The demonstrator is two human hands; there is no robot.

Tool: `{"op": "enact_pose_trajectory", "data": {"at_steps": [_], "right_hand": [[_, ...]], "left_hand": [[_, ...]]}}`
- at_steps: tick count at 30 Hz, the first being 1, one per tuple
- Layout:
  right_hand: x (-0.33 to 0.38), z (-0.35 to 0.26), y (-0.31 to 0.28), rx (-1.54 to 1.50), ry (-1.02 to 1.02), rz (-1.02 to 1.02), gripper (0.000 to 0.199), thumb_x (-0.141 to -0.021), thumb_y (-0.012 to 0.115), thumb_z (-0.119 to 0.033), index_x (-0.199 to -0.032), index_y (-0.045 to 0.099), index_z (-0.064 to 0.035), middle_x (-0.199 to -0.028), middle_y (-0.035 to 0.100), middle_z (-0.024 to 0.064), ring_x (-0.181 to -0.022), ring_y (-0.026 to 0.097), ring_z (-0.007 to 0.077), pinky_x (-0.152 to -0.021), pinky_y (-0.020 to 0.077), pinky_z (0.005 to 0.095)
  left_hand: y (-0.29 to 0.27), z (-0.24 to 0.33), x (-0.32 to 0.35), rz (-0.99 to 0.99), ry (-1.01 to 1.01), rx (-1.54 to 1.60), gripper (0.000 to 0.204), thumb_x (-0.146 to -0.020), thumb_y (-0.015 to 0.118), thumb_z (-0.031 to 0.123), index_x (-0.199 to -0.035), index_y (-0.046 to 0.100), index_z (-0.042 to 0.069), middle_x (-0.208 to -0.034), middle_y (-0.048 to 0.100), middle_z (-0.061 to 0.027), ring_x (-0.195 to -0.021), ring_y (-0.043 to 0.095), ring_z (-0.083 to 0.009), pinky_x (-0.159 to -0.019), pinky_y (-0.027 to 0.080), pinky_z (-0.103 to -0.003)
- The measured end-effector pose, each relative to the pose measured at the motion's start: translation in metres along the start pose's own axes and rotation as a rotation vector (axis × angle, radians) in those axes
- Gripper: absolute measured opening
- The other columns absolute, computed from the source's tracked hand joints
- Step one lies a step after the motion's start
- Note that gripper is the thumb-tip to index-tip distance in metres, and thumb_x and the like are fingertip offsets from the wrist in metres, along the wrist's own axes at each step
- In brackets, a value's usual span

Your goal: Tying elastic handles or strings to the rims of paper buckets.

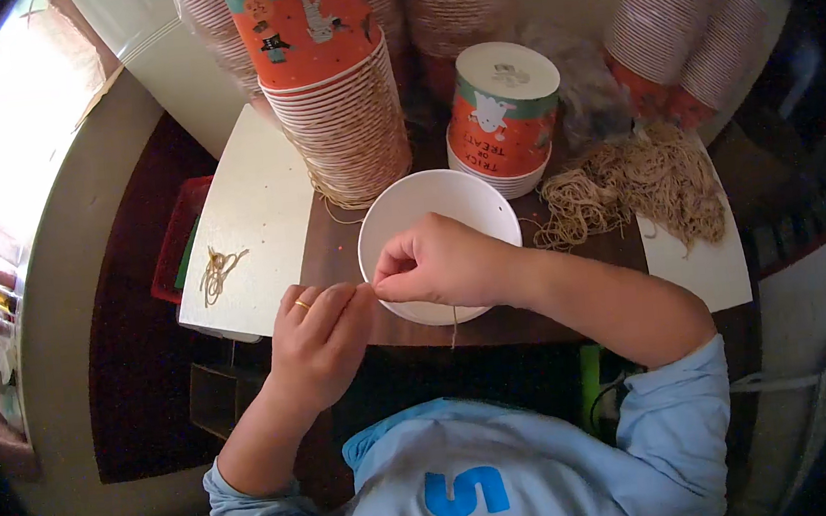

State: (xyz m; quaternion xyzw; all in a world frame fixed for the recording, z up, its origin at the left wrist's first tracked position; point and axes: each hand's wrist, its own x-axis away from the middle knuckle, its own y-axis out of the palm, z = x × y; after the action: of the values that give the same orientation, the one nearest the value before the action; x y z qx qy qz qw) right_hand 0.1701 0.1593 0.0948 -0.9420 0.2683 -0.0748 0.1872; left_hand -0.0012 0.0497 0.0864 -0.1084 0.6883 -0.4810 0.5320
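A white paper bucket [437, 192] stands mouth up in front of me at the table's near edge. My left hand [322, 337] is closed, a ring on one finger, with its fingertips at the bucket's near-left rim. There they meet the pinched fingers of my right hand [448, 263], which reaches across the bucket's mouth. A thin tan string [455, 331] dangles from under my right hand past the near rim. What lies between the left fingertips is too small to make out.
Behind stand a tall stack of orange buckets [335, 98] wound with string and a shorter upside-down stack [503, 132]. A tangled heap of tan string [657, 183] lies at right, a small bunch of string [222, 273] at left. Wrapped bucket stacks [662, 10] line the back.
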Motion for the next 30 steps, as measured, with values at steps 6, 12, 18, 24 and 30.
{"op": "enact_pose_trajectory", "data": {"at_steps": [6,12,18,24,30], "right_hand": [[-0.005,0.003,-0.004,-0.350,0.167,-0.048,0.015,-0.080,0.066,-0.016,-0.081,0.066,-0.0005,-0.074,0.063,0.0008,-0.072,0.055,0.0069,-0.068,0.0443,0.0236],[-0.016,0.021,-0.011,-0.009,0.108,-0.044,0.016,-0.076,0.065,-0.016,-0.078,0.065,0.0004,-0.069,0.062,0.0031,-0.066,0.056,0.0088,-0.062,0.0454,0.0254],[-0.026,0.032,-0.004,0.272,-0.055,0.008,0.014,-0.073,0.061,-0.015,-0.076,0.064,-0.0008,-0.068,0.064,0.0100,-0.063,0.062,0.0192,-0.060,0.0482,0.0325],[-0.030,0.037,0.000,0.310,-0.108,-0.016,0.014,-0.072,0.060,-0.013,-0.077,0.065,-0.0014,-0.070,0.065,0.0137,-0.065,0.062,0.0264,-0.062,0.0492,0.0363],[-0.030,0.035,-0.001,0.301,-0.103,-0.002,0.014,-0.073,0.060,-0.013,-0.077,0.065,-0.0011,-0.071,0.065,0.0140,-0.066,0.063,0.0267,-0.064,0.0495,0.0368]], "left_hand": [[0.005,-0.003,-0.002,0.049,0.081,-0.134,0.028,-0.067,0.063,0.007,-0.094,0.063,-0.002,-0.089,0.059,-0.0080,-0.073,0.058,-0.0196,-0.063,0.043,-0.032],[0.025,-0.006,0.014,0.077,-0.319,0.074,0.019,-0.073,0.069,0.001,-0.091,0.066,0.003,-0.084,0.062,-0.0082,-0.070,0.061,-0.0216,-0.061,0.049,-0.032],[0.033,-0.009,0.020,0.008,-0.533,0.296,0.013,-0.077,0.068,0.002,-0.090,0.067,0.002,-0.080,0.062,-0.0099,-0.057,0.058,-0.0174,-0.049,0.047,-0.026],[0.035,-0.008,0.020,-0.034,-0.568,0.312,0.013,-0.077,0.068,0.002,-0.090,0.067,0.001,-0.080,0.063,-0.0096,-0.058,0.058,-0.0161,-0.049,0.047,-0.025],[0.036,-0.009,0.019,-0.053,-0.566,0.317,0.013,-0.077,0.067,0.001,-0.090,0.066,0.000,-0.080,0.063,-0.0099,-0.058,0.058,-0.0158,-0.049,0.046,-0.025]]}}
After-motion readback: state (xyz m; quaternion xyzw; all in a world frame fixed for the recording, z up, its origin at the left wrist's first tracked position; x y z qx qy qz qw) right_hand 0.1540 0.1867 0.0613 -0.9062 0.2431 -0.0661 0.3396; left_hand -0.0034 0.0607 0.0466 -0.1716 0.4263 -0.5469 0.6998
